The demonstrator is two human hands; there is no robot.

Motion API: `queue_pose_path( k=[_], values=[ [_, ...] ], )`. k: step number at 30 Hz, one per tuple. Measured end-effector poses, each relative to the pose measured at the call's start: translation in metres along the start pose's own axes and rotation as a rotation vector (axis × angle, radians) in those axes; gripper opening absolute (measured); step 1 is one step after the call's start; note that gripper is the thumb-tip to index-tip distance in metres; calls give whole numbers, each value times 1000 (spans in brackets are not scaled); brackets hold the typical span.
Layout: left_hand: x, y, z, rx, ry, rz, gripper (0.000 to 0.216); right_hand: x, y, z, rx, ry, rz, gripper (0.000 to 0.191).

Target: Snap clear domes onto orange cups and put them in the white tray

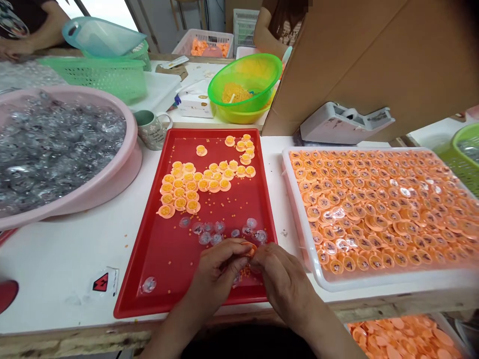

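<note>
My left hand (220, 267) pinches a small round orange plastic piece (250, 248) above the near right part of a red tray (144, 259). Close against its right edge, my right hand (280, 274) has its fingers closed; what they hold is hidden. Just beyond my hands lie several small clear plastic domes (208, 232), and one more dome (149, 284) sits near the tray's front left corner. Farther back on the tray, orange cup-shaped pieces (179, 194) filled with yellow bits stand in rows. Loose yellow bits (245, 271) are scattered below my hands.
Left stands a pink basin (130, 144) of clear plastic parts, beside a mug (149, 130). A white-rimmed tray (318, 271) of finished-looking orange pieces is right. Behind are a green bowl (271, 75), a tape dispenser (333, 124) and a cardboard panel (337, 50). Two people sit across.
</note>
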State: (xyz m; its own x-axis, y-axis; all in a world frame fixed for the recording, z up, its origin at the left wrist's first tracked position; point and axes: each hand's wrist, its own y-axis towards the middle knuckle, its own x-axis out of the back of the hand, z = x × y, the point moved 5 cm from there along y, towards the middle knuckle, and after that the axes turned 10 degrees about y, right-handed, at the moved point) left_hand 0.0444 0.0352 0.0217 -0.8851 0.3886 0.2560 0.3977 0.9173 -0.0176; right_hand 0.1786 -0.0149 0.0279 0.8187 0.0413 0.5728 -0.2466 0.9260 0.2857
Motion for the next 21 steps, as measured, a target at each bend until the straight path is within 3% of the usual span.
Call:
queue_pose_path(
  k=[6, 13, 18, 21],
  values=[
    [-1, -8, 2, 71, -89, -131, 18, 3, 2, 4, -206, 198, -292, 15],
    [-4, -7, -2, 89, -262, -98, 32, 9, 3, 14, -68, 211, -301, 25],
    [-2, -7, -2, 112, -163, -103, 21, 5, -3, 7, -173, 125, -373, 25],
    [-7, -8, 2, 154, -182, -135, 19, -1, -4, 7, -154, 109, -359, 31]
  ],
)
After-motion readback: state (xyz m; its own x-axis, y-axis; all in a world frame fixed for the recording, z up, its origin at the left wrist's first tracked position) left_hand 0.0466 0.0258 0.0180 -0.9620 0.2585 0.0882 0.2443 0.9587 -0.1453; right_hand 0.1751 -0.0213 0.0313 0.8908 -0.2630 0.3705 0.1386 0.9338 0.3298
